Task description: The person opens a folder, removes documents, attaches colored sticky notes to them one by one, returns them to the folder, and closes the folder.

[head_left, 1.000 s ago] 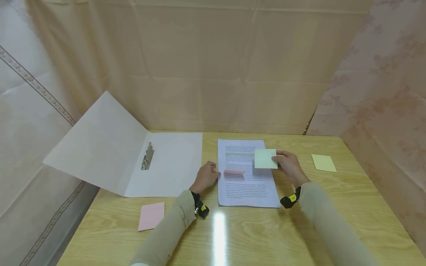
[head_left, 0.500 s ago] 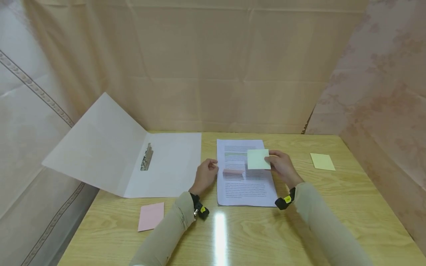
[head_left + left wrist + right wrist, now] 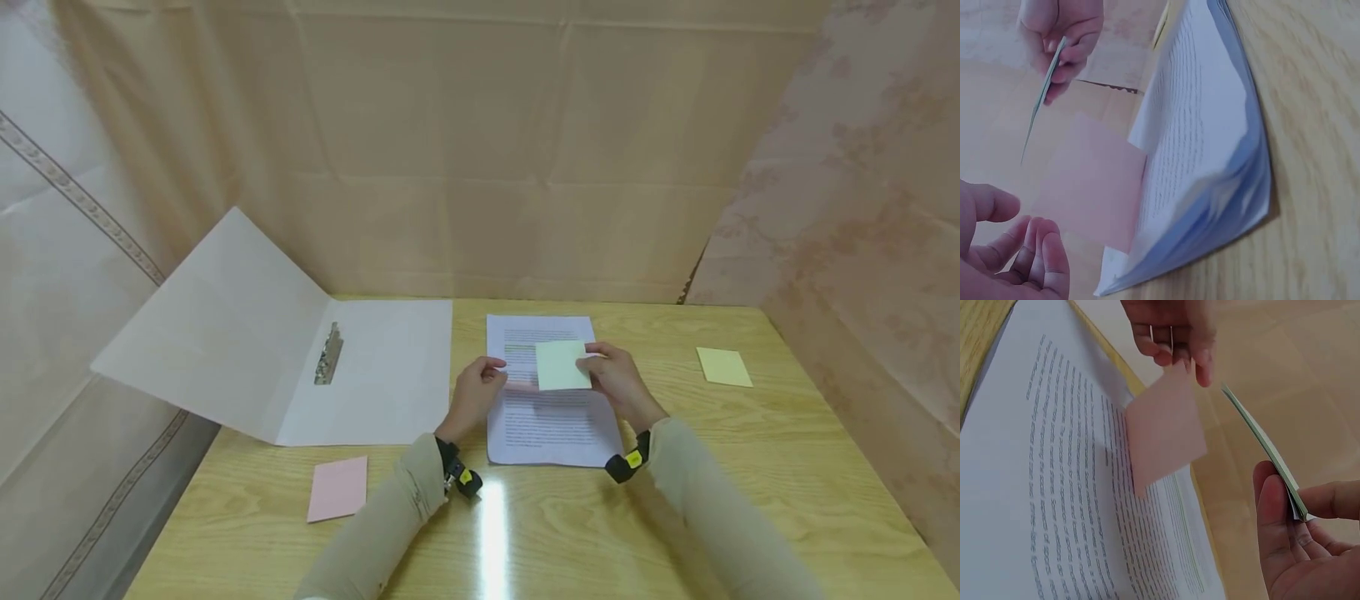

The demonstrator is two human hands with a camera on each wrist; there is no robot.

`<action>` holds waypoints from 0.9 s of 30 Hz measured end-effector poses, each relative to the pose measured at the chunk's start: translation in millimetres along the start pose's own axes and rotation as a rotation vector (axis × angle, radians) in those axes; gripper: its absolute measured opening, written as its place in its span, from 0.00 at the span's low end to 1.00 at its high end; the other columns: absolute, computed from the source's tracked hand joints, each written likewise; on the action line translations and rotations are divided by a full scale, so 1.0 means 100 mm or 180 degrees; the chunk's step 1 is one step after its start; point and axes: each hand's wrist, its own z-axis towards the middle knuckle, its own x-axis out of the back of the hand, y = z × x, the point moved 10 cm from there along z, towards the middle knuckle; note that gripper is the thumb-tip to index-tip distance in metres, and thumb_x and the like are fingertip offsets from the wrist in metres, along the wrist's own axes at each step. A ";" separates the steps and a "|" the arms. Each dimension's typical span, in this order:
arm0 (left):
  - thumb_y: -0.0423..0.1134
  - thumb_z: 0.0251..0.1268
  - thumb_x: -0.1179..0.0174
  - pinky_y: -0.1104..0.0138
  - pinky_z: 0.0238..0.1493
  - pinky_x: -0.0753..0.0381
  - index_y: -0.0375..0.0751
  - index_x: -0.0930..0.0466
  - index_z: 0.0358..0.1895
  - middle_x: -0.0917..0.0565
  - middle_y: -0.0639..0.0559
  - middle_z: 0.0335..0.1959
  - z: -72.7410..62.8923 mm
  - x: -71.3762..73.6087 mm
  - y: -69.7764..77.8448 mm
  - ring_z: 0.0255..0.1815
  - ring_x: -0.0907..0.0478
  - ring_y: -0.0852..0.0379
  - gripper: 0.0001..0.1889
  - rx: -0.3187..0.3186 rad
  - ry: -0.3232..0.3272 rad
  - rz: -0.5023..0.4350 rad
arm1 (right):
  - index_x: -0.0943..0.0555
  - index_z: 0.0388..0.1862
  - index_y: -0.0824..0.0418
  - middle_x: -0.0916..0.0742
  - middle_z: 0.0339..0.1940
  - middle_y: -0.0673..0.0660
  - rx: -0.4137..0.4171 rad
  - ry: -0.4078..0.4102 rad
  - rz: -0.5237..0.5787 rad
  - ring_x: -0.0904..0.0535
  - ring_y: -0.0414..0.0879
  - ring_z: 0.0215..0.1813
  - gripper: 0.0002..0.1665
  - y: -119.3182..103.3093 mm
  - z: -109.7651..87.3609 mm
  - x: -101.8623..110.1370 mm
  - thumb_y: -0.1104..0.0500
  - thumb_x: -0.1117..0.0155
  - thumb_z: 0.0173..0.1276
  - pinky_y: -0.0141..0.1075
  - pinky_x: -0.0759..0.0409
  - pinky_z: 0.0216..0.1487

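My right hand [image 3: 621, 385] pinches a pale green sticky note pad [image 3: 561, 367] by its right edge, thumb on top, above a stack of printed pages [image 3: 551, 433]. A single pink sticky note [image 3: 1166, 428] stands up from the top page, attached along one edge. My left hand [image 3: 472, 395] is over the left side of the pages, thumb and fingers bent but apart with nothing between them. In the left wrist view its fingertips [image 3: 1054, 250] are close beside the pink note. A green highlighted line crosses the upper text.
A white folder [image 3: 397, 367] with a metal clip [image 3: 328, 354] stands open at left, its cover [image 3: 217, 325] raised. Near the left forearm lies a pink sticky note pad [image 3: 337, 490]; a yellow one [image 3: 723, 367] is at the right. A curtain hangs behind the wooden table [image 3: 570, 533].
My right hand has carried the green pad leftward over the pages, until it overlaps the pink note. My left hand has shifted slightly right, over the pages' left edge.
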 end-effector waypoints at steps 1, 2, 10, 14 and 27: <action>0.37 0.67 0.43 0.68 0.41 0.26 0.38 0.20 0.51 0.19 0.45 0.41 -0.01 0.00 0.01 0.41 0.25 0.54 0.12 0.0008 0.0006 -0.0021 | 0.36 0.69 0.71 0.24 0.60 0.65 0.0013 -0.0006 0.0005 0.21 0.36 0.40 0.29 -0.01 -0.01 -0.02 0.63 0.47 0.72 0.27 0.21 0.40; 0.37 0.68 0.44 0.67 0.41 0.25 0.38 0.20 0.50 0.18 0.45 0.42 -0.01 0.00 0.02 0.41 0.24 0.54 0.12 0.0000 0.0017 -0.0035 | 0.36 0.69 0.71 0.23 0.59 0.65 0.0026 -0.0013 0.0010 0.21 0.36 0.40 0.29 -0.01 -0.01 -0.03 0.63 0.47 0.72 0.27 0.21 0.40; 0.38 0.70 0.45 0.63 0.46 0.23 0.39 0.18 0.49 0.16 0.45 0.45 -0.05 -0.01 0.14 0.43 0.23 0.54 0.11 -0.0091 0.0086 0.0005 | 0.33 0.64 0.74 0.19 0.48 0.59 0.0170 -0.0074 0.0142 0.22 0.35 0.38 0.25 -0.07 -0.04 -0.15 0.65 0.47 0.70 0.27 0.20 0.39; 0.38 0.71 0.46 0.66 0.44 0.22 0.38 0.17 0.49 0.15 0.45 0.45 -0.09 -0.05 0.19 0.42 0.22 0.55 0.12 -0.0128 0.0030 0.0035 | 0.32 0.62 0.76 0.18 0.42 0.54 0.0193 -0.0087 0.0201 0.22 0.35 0.36 0.24 -0.06 -0.06 -0.21 0.66 0.46 0.69 0.27 0.20 0.39; 0.42 0.72 0.46 0.66 0.42 0.17 0.34 0.21 0.57 0.14 0.42 0.47 -0.14 -0.22 0.16 0.40 0.17 0.56 0.19 0.0085 -0.0324 -0.0275 | 0.30 0.63 0.72 0.16 0.45 0.57 0.0127 -0.0088 0.0121 0.20 0.37 0.38 0.24 0.02 -0.06 -0.31 0.65 0.46 0.69 0.28 0.21 0.39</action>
